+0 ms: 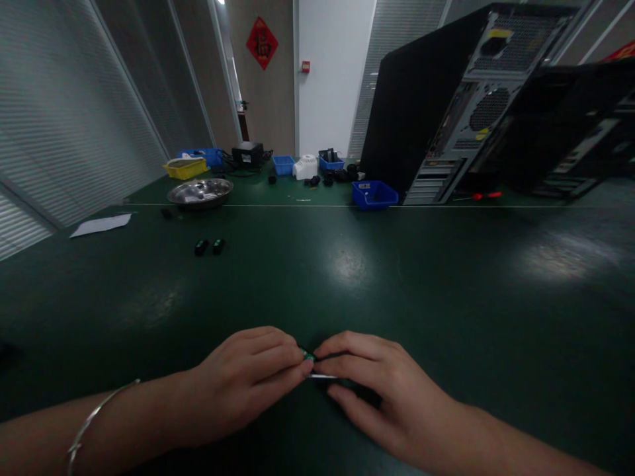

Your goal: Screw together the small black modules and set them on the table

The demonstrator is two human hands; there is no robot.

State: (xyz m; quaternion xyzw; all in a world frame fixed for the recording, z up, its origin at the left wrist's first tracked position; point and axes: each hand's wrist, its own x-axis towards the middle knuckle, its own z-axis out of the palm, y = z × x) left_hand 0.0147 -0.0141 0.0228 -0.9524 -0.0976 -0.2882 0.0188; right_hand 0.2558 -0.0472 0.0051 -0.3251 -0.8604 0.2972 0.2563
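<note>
Up at your ten o'clock on the counter point(347, 264) there's a round metal dish point(200, 192), and nearer you, two small black parts point(202, 247) lying side by side. Sheet of paper point(100, 225) out toward nine. Blue bin point(374, 195) at one o'clock, just beside the computer tower point(446, 112); a red-handled screwdriver point(486, 196) lies at two. Yellow bin point(186, 168) sits beyond the dish.

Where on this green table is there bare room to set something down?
The widest bare stretch of green mat runs from the left hand and right hand, both pinching a small green part, back to the blue bin and computer tower. Leftward, two black parts and a paper sheet take room. The back edge is crowded: metal bowl, yellow bin.
</note>
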